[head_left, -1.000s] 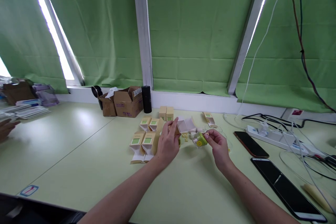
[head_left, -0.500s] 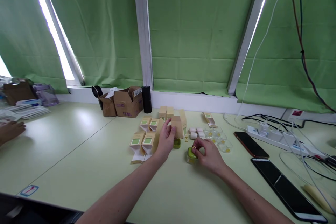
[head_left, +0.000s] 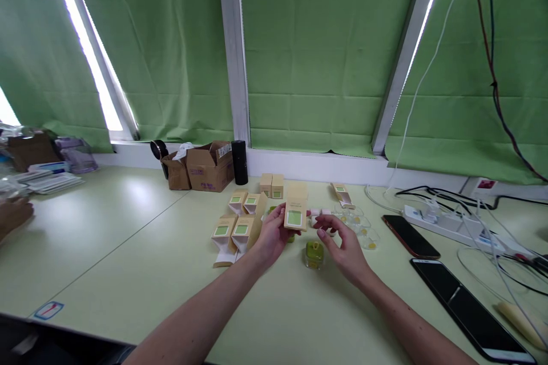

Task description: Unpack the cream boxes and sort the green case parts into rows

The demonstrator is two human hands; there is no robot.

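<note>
The small green jar (head_left: pixel 314 255) stands upright on the table, its lid carrying a little loop and its lower walls see-through; I cannot tell what it holds. Just beyond and left of it, my left hand (head_left: pixel 274 238) grips a tan carton (head_left: pixel 296 208), thumb at its side; its inside is hidden from me. Just right of the jar, my right hand (head_left: pixel 346 248) is loosely curled, with nothing between the fingers.

Left of the jar sit four tan cartons (head_left: pixel 242 228), the nearer two with white flaps spread forward. Beyond it are two upright cartons (head_left: pixel 272 185) and, farther right, an opened carton (head_left: pixel 342 195). Clear cups (head_left: pixel 355 219) with yellow spots inside lie beyond it to the right. A cardboard box (head_left: pixel 209 166) stands well beyond it to the left.

The carton I hold is slim and plain, with a pale green square near its lower end and faint print above.

The pale table (head_left: pixel 149 274) reaches out around the jar. Two dark phones (head_left: pixel 466 308) lie to its right; green blinds (head_left: pixel 312 57) hang far behind it.
</note>
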